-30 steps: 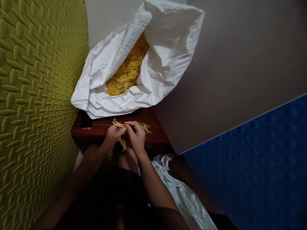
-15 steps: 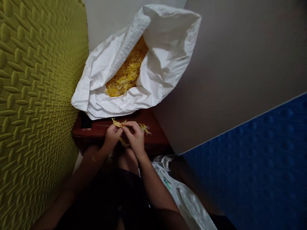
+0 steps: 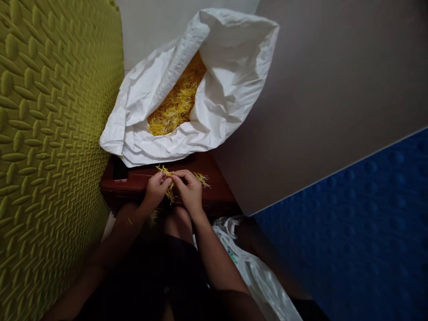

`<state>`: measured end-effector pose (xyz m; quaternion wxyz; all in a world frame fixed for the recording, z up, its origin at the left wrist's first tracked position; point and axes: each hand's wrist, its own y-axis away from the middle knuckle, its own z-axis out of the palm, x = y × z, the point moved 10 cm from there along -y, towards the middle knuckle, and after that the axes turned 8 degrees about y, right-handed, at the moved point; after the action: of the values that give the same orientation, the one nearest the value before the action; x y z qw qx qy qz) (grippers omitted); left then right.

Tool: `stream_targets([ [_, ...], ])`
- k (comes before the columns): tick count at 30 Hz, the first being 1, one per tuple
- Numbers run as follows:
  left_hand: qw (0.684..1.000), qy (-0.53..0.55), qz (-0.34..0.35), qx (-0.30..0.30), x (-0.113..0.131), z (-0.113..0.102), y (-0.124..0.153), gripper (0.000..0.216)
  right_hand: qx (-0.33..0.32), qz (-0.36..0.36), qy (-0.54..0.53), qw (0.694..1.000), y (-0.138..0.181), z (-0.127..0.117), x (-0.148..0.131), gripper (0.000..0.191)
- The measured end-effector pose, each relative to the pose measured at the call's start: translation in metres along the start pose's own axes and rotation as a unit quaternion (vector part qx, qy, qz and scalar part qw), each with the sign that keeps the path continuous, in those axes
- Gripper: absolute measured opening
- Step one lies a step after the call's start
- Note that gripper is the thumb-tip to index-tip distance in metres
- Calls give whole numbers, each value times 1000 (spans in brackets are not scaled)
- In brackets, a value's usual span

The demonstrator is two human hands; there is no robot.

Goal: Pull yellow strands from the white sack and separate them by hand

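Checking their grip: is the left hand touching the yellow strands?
Touching. The head view shows the left hand pinching the yellow strands between its fingers.

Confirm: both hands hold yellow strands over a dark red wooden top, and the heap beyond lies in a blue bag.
Wrong: the head view shows the bag is white, not blue. The left hand and right hand hold yellow strands over the dark red wooden top, with the heap in the bag.

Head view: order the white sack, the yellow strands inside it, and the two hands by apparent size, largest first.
1. White sack
2. Yellow strands
3. Left hand and right hand: these look alike, so I won't rank them.
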<state>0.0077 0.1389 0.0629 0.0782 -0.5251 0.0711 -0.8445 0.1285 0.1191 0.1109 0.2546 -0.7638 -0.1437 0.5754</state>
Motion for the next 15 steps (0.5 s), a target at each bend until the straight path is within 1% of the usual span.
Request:
stream_targets([
  [3, 999, 34, -21, -14, -2, 2, 1, 12, 2, 88, -88, 992, 1, 3, 25, 12],
  [6, 993, 90, -73, -19, -12, 3, 3, 19, -2, 182, -213, 960, 4, 11, 51, 18],
  [8, 986, 124, -107, -16, -19, 4, 4, 23, -5, 221, -263, 939, 7, 16, 60, 20],
  [9, 983, 137, -118, -9, -22, 4, 5, 25, -2, 224, -271, 936, 7, 16, 60, 20],
  [10, 981, 146, -125, 1, -25, 3, 6, 27, 6, 213, -265, 940, 7, 13, 56, 20],
  [12, 980, 150, -127, 29, -29, 0, 8, 30, 32, 165, -233, 958, 4, 4, 44, 17],
  [14, 981, 142, -117, 55, -30, -4, 9, 32, 43, 132, -211, 968, 3, -1, 34, 16],
  [15, 983, 137, -106, 67, -28, -6, 10, 33, 43, 133, -213, 967, 2, -2, 34, 16],
])
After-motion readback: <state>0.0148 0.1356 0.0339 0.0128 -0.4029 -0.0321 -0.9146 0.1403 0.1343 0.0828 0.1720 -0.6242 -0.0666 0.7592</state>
